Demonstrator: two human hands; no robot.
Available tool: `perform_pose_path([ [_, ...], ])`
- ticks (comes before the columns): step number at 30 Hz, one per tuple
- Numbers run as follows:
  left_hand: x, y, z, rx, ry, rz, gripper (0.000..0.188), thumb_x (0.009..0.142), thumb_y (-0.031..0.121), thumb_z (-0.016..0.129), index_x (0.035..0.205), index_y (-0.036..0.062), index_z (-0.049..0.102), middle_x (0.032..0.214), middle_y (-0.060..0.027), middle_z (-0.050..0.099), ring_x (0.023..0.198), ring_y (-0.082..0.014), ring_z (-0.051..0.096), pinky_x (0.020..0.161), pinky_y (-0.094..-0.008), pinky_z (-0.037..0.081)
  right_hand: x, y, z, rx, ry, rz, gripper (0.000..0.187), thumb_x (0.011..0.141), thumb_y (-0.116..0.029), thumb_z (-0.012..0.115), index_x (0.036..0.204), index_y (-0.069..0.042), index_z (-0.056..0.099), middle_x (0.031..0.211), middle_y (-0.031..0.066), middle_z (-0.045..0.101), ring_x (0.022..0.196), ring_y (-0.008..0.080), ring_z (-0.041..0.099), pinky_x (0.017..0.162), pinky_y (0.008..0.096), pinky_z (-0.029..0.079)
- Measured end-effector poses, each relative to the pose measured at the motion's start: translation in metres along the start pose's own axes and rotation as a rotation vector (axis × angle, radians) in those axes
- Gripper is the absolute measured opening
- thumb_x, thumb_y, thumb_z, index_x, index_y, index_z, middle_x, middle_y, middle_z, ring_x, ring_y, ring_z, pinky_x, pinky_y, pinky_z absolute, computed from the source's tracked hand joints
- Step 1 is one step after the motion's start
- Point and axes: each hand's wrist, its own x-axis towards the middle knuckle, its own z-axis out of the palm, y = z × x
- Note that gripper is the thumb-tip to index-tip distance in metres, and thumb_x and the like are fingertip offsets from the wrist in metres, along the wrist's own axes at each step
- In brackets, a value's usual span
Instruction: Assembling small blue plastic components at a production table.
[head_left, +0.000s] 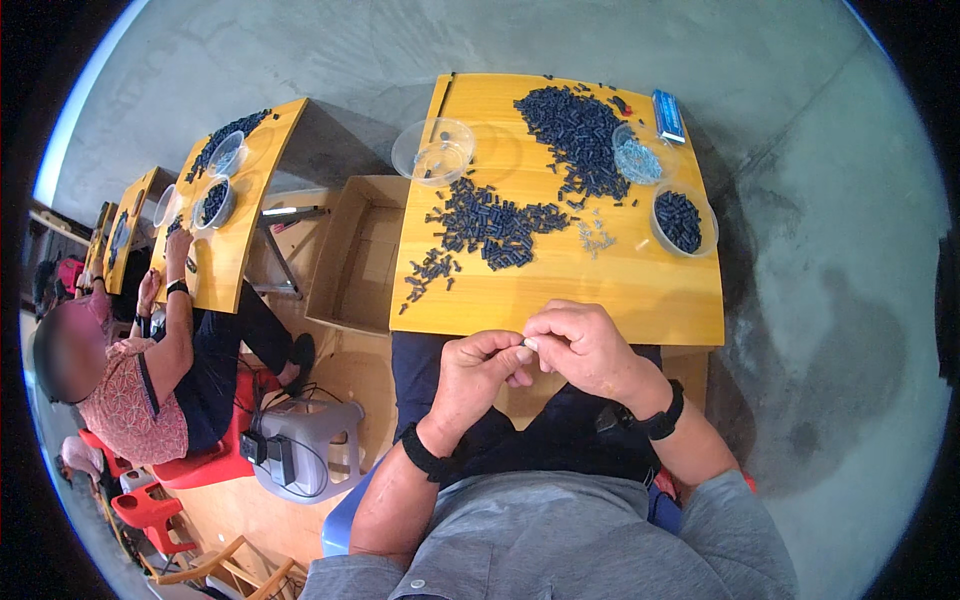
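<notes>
My left hand (pixel 472 375) and my right hand (pixel 590 348) meet fingertip to fingertip just off the near edge of the yellow table (pixel 580 305). Both are closed in a pinch, and whatever lies between the fingers is too small and covered to name. Beyond them on the tabletop spread a nearer heap of small black cylindrical parts (pixel 490 228) and a larger far heap of the same parts (pixel 575 135). A few tiny silvery pieces (pixel 597 236) lie loose right of the nearer heap.
At the right edge stands a clear tub of black parts (pixel 680 222); behind it are a clear bowl of small silvery pieces (pixel 637 160) and a blue box (pixel 667 116). A clear bowl (pixel 440 155) sits far left. Left of the table are a cardboard box (pixel 358 262) and a seated co-worker (pixel 140 400).
</notes>
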Motion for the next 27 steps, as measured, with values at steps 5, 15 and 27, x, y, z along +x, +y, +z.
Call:
perform_pose_path([
  [5, 0.001, 0.001, 0.001, 0.009, -0.036, -0.025, 0.009, 0.087, 0.002, 0.061, 0.092, -0.0029, 0.066, 0.079, -0.0066, 0.067, 0.065, -0.0117, 0.063, 0.058, -0.022, 0.051, -0.01, 0.011, 0.01, -0.065, 0.137, -0.167, 0.004, 0.08, 0.001, 0.059, 0.084, 0.001, 0.061, 0.072, 0.0138, 0.057, 0.063, 0.0267, 0.059, 0.056, 0.0344, 0.047],
  [15, 0.002, -0.003, -0.001, -0.014, -0.052, -0.015, 0.009, 0.087, 0.002, 0.061, 0.092, -0.003, 0.066, 0.077, -0.0042, 0.065, 0.065, -0.0084, 0.062, 0.057, -0.0203, 0.05, -0.011, 0.015, 0.015, -0.17, 0.154, -0.304, 0.012, 0.078, 0.008, 0.057, 0.088, 0.001, 0.059, 0.076, 0.0128, 0.057, 0.064, 0.0265, 0.057, 0.056, 0.0331, 0.045],
  [27, 0.001, -0.016, -0.004, -0.096, -0.026, -0.062, 0.01, 0.088, 0.002, 0.06, 0.095, -0.003, 0.065, 0.08, -0.0055, 0.066, 0.066, -0.0096, 0.063, 0.06, -0.0214, 0.052, -0.011, 0.027, 0.012, -0.075, 0.058, -0.301, 0.01, 0.082, -0.003, 0.057, 0.091, 0.001, 0.061, 0.072, 0.012, 0.057, 0.066, 0.0275, 0.058, 0.057, 0.0361, 0.047],
])
